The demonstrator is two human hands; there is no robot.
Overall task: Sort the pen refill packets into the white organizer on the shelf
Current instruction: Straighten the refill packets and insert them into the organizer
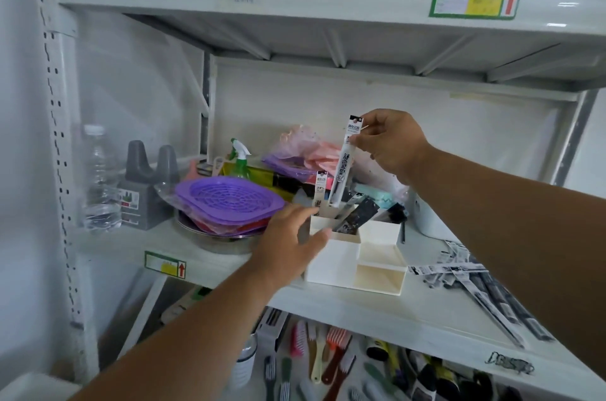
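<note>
A person's two bare arms reach toward a white metal shelf (377, 309). On it stands a white plastic desk organizer (334, 261) with a tall back compartment and lower open trays at its front right.

The right hand (390, 145) is raised above the organizer. Its thumb and fingers (364, 125) pinch the top of a long, narrow white pen refill packet with black print (344, 161). The packet hangs nearly upright, tilted slightly, with its lower end at the mouth of the organizer's tall back compartment.

The left hand (288, 236) is at the organizer's left side, fingers (319, 236) fairly straight and spread, the thumb lying along the front left wall near the rim. Whether it presses the wall cannot be told.

A second white refill packet (320, 194) stands upright in the back left corner of the tall compartment, and several dark packets (359, 213) lean at angles in it.

To the right of the organizer, a loose pile of black-and-white refill packets (475, 282) lies flat on the shelf, partly hidden by the right forearm.

Left of the organizer sits a stack of purple plastic strainer trays (226, 200), with a clear plastic water bottle (98, 177) near the shelf's left post. The shelf below holds assorted brushes (314, 354).
</note>
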